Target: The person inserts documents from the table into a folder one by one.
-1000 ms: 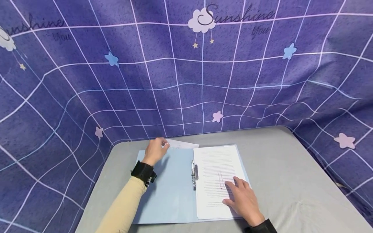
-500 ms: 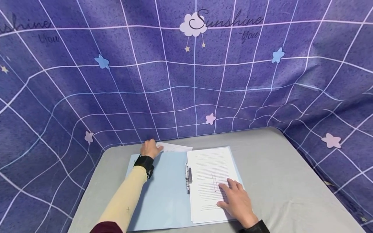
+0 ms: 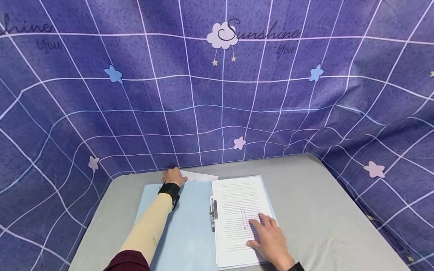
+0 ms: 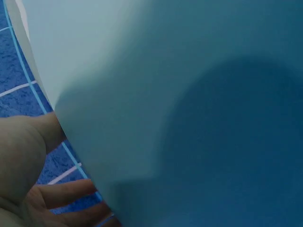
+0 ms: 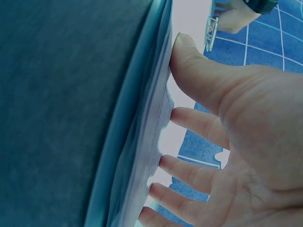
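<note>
A light blue folder (image 3: pixel 190 214) lies spread flat on the grey-covered table. Its right side bears a stack of printed pages (image 3: pixel 237 192) beside a metal clip (image 3: pixel 213 214). My left hand (image 3: pixel 173 177) reaches to the folder's far edge, next to a white sheet (image 3: pixel 200 176) that sticks out behind it. In the left wrist view, thumb and fingers stand apart along the blue cover (image 4: pixel 142 118), fingertips hidden past its edge. My right hand (image 3: pixel 269 239) rests its spread fingertips on the top page, near thin reddish lines (image 3: pixel 243 218); the right wrist view shows thumb and fingers touching the paper.
A purple curtain (image 3: pixel 203 124) with a pale grid and stars hangs behind the table and along both sides. The grey table cover (image 3: pixel 301 199) extends to the right of the folder.
My left hand has moved slightly left and lowered at the folder's far edge, from beside the white sheet's corner. The head view has shifted; my right hand stays on the page.
</note>
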### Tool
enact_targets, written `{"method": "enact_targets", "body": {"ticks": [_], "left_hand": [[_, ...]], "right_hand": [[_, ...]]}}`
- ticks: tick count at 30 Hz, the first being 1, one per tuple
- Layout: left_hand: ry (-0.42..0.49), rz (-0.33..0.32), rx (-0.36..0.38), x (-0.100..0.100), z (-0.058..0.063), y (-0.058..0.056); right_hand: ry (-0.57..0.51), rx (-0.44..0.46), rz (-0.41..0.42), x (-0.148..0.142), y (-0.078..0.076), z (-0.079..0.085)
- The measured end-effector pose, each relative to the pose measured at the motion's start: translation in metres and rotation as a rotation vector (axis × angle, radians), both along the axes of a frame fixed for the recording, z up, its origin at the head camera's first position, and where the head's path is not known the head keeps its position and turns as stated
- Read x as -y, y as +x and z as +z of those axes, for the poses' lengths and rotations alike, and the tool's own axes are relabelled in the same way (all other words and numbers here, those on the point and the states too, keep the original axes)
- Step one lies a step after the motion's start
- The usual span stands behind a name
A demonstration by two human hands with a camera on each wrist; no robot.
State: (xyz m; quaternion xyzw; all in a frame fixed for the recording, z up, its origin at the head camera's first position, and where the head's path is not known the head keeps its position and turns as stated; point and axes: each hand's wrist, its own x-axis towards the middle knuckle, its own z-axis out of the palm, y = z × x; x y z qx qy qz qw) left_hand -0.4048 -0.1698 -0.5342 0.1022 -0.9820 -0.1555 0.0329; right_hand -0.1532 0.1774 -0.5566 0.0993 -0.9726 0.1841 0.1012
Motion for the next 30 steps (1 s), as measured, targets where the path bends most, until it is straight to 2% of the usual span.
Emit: {"method": "enact_targets", "body": {"ticks": [7,16,25,30], "left_hand": [[0.029,-0.002,-0.057,-0.003,-0.002,-0.003],[0.106,0.042,-0.030,0.003,-0.001,0.005],[0.230,0.093,-0.163,0.020,-0.001,0.002],[0.281,0.101,-0.176,0.027,0.002,0.003]], "right_hand": [[-0.002,-0.030,-0.004,-0.001,-0.002,0.002],[-0.017,-0.008,0.005,0.001,0.001,-0.001],[-0.010,0.001,-0.003,0.001,0.001,-0.002],[-0.011,-0.007,-0.002,0.001,0.002,-0.002]]}}
